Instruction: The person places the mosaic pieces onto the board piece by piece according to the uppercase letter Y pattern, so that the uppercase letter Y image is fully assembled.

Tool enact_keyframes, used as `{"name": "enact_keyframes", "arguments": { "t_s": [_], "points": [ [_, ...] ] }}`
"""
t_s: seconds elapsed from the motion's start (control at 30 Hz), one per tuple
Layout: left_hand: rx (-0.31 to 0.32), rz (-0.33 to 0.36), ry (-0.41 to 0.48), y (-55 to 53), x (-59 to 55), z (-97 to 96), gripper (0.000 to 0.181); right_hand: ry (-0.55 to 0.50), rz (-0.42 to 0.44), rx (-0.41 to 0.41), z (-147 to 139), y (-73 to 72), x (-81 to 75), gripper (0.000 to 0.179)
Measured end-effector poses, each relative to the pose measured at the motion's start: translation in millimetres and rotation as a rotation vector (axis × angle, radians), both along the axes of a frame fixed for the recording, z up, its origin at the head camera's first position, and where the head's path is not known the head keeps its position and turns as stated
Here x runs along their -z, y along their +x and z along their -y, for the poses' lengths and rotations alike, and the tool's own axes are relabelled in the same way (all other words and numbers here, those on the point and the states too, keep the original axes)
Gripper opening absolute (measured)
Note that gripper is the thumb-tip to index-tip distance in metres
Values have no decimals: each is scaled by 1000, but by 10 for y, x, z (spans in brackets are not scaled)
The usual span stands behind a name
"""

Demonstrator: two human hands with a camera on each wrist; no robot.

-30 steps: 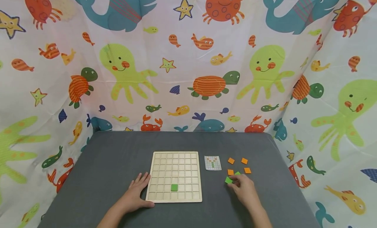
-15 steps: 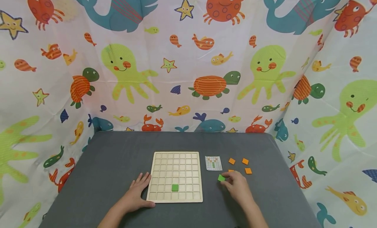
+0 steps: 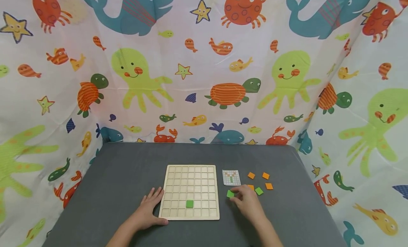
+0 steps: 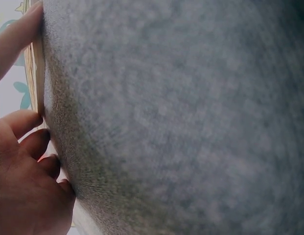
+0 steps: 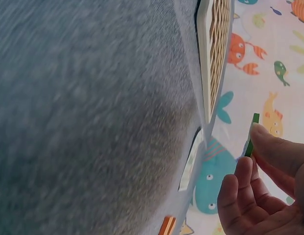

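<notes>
My right hand [image 3: 250,203] pinches a green square tile [image 3: 230,194] between thumb and fingers, to the right of the wooden grid board [image 3: 217,190]. In the right wrist view the tile [image 5: 252,134] is seen edge-on, held off the table. My left hand [image 3: 147,211] rests at the board's lower left, its spread fingers touching the left edge and its thumb at the bottom corner. The left wrist view shows that hand [image 4: 29,166] against the board's side [image 4: 38,78]. One green tile [image 3: 189,203] sits in a cell in the second row from the bottom.
A small printed grid card [image 3: 231,177] lies right of the board. Beyond it are several orange tiles [image 3: 266,175] and a loose green tile [image 3: 259,191]. The grey table [image 3: 134,169] ends at a curtain [image 3: 191,73] with sea animals.
My right hand has moved left from the loose tiles with the green tile, towards the board, uncovering another green tile behind it. The left hand has stayed at the board.
</notes>
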State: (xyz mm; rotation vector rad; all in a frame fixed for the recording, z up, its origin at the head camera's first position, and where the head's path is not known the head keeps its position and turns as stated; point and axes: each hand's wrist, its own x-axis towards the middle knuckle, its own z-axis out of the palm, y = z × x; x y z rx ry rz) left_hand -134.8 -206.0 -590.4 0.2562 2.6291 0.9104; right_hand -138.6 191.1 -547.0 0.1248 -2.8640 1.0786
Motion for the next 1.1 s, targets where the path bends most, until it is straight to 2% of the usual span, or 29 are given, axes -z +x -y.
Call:
{"name": "enact_keyframes", "arguments": {
  "t_s": [0.27, 0.53, 0.77, 1.1],
  "points": [
    [-5, -12, -7, 5, 15, 22, 126, -7, -3, -34, 137, -38, 16, 26],
    [9, -16, 19, 16, -36, -6, 124, -29, -31, -50, 225, -74, -1, 27],
    [1, -23, -12, 0, -5, 3, 125, -62, -21, -130, 346, -114, -28, 25],
    [7, -22, 1, -9, 19, 12, 125, -77, -39, -186, 444, -175, -11, 25]
  ]
}}
